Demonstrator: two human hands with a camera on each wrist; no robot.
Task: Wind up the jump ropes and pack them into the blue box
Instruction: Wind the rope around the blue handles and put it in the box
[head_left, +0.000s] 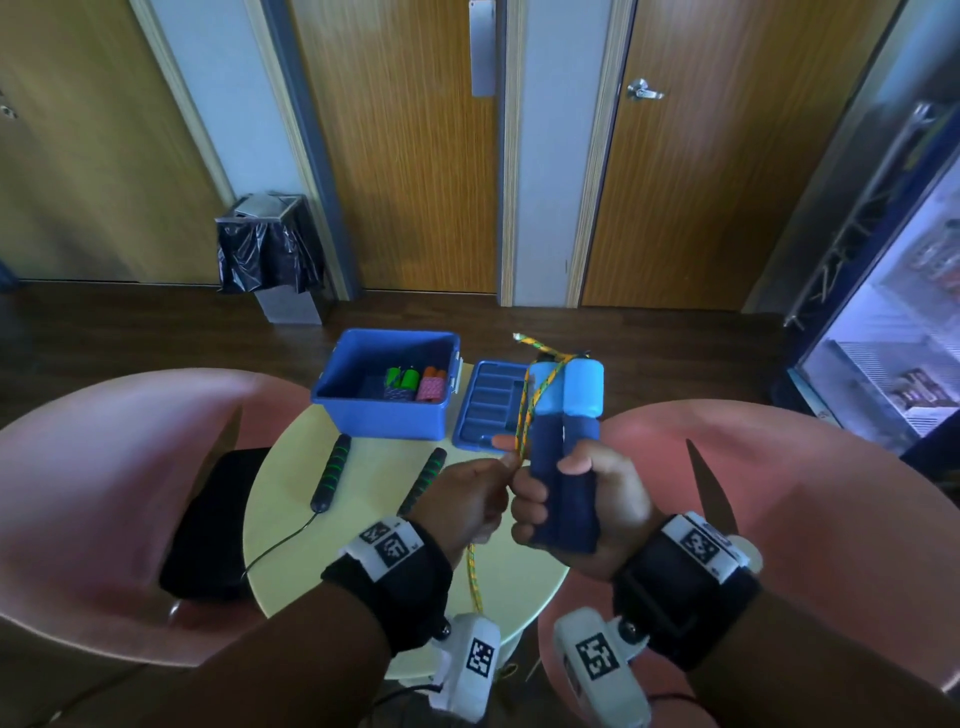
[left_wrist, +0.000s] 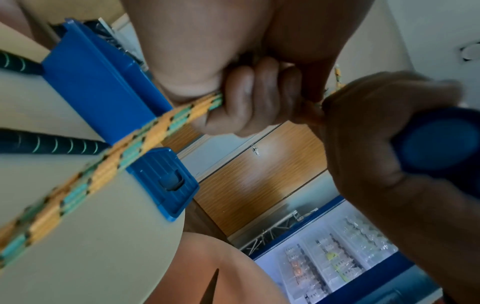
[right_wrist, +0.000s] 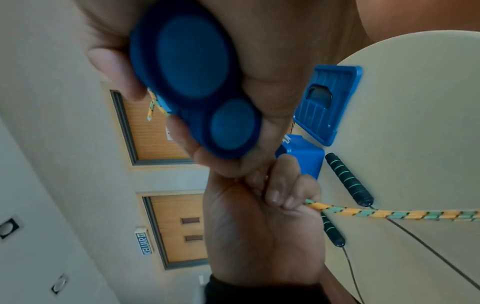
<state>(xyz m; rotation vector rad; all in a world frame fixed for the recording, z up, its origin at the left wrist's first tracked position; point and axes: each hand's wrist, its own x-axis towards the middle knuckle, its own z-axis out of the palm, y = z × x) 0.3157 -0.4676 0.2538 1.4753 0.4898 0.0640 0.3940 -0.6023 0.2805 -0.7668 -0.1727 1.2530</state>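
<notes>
Both blue handles (head_left: 566, 452) stand side by side in the right hand (head_left: 587, 512), whose fingers wrap around them above the round table (head_left: 291, 483). Next to it, the left hand (head_left: 467, 501) pinches the orange-and-green rope (head_left: 524, 421), which runs up to the handle tops and trails down toward the table edge. Behind sit the blue box (head_left: 387, 384), apparently holding wound ropes, and its lid (head_left: 485, 405). Two black-and-green handles (head_left: 331, 475) lie on the table.

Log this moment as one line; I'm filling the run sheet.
step: winding | right hand: grips both blue foam handles | left hand: pinches orange-green braided rope | open blue plastic box: holds wound ropes
</notes>
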